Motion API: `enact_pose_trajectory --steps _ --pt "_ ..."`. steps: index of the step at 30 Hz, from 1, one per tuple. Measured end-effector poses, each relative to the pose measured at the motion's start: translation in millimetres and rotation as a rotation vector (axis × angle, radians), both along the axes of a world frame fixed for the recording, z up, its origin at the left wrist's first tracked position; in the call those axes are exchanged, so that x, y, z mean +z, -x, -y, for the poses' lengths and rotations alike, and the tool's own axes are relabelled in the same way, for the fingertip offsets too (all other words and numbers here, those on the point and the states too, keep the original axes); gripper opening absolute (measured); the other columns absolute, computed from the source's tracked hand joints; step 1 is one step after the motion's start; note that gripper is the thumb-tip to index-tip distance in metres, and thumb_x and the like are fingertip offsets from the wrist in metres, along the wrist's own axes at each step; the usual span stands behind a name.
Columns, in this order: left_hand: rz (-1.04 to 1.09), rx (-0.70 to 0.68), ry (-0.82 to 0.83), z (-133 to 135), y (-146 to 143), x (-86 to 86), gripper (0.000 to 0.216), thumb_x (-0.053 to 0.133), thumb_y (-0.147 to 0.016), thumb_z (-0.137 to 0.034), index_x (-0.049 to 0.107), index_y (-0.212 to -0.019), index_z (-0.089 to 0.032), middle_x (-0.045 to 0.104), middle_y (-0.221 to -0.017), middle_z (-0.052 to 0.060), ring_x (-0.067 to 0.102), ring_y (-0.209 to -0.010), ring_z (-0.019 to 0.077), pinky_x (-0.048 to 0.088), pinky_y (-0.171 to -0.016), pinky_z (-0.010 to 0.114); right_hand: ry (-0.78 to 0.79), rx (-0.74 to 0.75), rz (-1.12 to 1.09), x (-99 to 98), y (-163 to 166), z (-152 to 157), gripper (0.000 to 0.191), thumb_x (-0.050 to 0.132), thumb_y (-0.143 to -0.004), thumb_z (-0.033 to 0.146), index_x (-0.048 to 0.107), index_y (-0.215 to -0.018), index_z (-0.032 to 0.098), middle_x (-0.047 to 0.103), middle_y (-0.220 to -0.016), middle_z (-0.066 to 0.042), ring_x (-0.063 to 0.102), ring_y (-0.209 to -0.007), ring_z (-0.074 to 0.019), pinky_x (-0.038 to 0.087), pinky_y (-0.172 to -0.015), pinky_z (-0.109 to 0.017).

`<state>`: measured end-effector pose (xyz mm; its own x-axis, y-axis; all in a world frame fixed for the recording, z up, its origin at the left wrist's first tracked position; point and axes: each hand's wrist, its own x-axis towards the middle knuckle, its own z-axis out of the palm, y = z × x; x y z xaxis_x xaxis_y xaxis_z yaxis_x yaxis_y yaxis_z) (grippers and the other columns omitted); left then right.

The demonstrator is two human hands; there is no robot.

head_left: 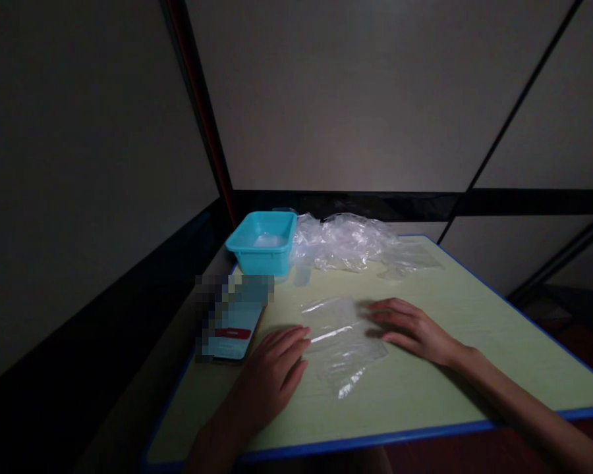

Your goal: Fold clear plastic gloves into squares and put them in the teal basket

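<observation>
A clear plastic bag [340, 342] lies flat on the pale green table [474, 342] in front of me. My left hand [271, 368] rests palm down at the bag's left edge, fingers stretched out and touching it. My right hand [410, 328] lies flat on the bag's upper right corner, fingers spread toward the left. Neither hand grips anything.
A turquoise plastic tub [263, 242] stands at the table's far left corner. Beside it lies a heap of crumpled clear plastic bags [350, 242]. A phone with a lit screen [234, 322] lies at the left edge. Dim walls close in behind and left.
</observation>
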<state>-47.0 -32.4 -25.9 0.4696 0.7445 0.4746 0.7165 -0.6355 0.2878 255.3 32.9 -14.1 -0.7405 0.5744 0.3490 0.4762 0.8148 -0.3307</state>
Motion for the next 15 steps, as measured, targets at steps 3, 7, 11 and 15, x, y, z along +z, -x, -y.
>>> enact_pose_trajectory --steps 3,7,11,15 --pt "0.029 -0.024 0.005 5.2 -1.2 -0.4 0.028 0.045 -0.083 -0.014 0.060 -0.106 -0.020 0.062 -0.112 0.006 0.056 -0.104 0.0189 0.047 -0.090 0.036 -0.138 -0.038 0.039 -1.9 -16.7 19.8 0.023 0.049 -0.087 0.033 0.061 -0.101 0.020 0.063 -0.094 -0.007 0.059 -0.087 -0.0186 0.049 -0.073 -0.035" --pt "0.022 -0.067 0.032 6.0 -4.4 -1.3 0.030 0.046 -0.083 -0.012 0.059 -0.109 -0.020 0.062 -0.112 0.006 0.055 -0.105 0.0181 0.046 -0.091 0.035 -0.361 -0.023 0.084 -5.0 -25.4 40.7 0.015 0.048 -0.088 0.019 0.063 -0.088 0.019 0.064 -0.075 -0.004 0.057 -0.069 -0.0152 0.047 -0.063 -0.031" --pt "0.000 -0.071 0.037 4.3 -4.1 -3.2 0.029 0.045 -0.084 -0.012 0.059 -0.109 -0.019 0.061 -0.114 0.007 0.053 -0.108 0.0187 0.045 -0.093 0.036 -0.537 0.053 0.162 -4.6 -21.4 49.3 0.027 0.040 -0.088 0.009 0.063 -0.081 0.022 0.064 -0.067 -0.001 0.056 -0.069 -0.0157 0.046 -0.068 -0.034" --pt "0.003 -0.058 0.040 3.1 -2.2 -4.4 0.028 0.044 -0.084 -0.012 0.059 -0.107 -0.017 0.061 -0.114 0.008 0.053 -0.108 0.0189 0.045 -0.093 0.037 -0.633 0.067 0.189 -3.8 -14.4 48.5 0.029 0.041 -0.086 0.006 0.062 -0.073 0.021 0.064 -0.069 -0.003 0.053 -0.068 -0.0161 0.046 -0.068 -0.033"
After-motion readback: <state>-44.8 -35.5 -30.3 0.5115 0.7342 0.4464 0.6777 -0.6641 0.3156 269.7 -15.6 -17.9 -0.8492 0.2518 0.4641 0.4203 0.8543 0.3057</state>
